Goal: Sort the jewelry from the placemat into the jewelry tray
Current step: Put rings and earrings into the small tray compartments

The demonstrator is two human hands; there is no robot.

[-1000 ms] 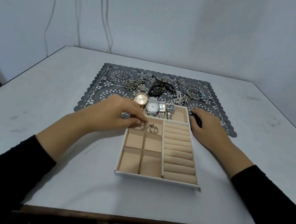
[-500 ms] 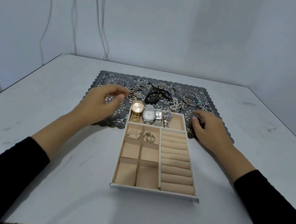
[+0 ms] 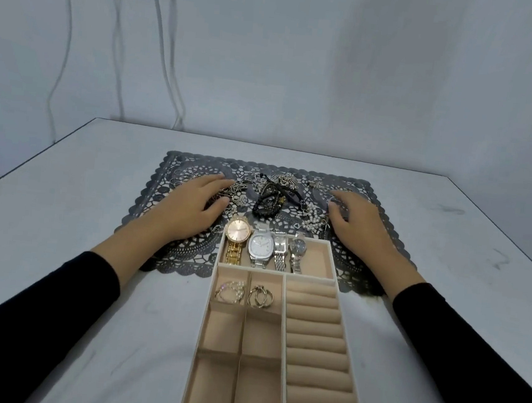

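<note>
Pale wall and a white table (image 3: 62, 214) frame the scene, with a dark lace placemat (image 3: 188, 255) at the far centre. Left to right: the left hand (image 3: 189, 207), which a second ago was at the tray's small compartments, now lies on the placemat with fingers loosely spread over a chain pile (image 3: 236, 192), gripping nothing visible. Black bracelets (image 3: 268, 201) and a pearl strand (image 3: 313, 214) remain unsorted in the middle. The right hand (image 3: 358, 223) has moved from the tray's edge onto the placemat, fingers curled; whether it holds anything cannot be told. The jewelry tray (image 3: 282, 316), nearest the viewer, holds four watches (image 3: 262, 246), a beaded bracelet (image 3: 230, 291) and rings (image 3: 260, 296). One deposit appears complete; the next pickup is probably beginning.
</note>
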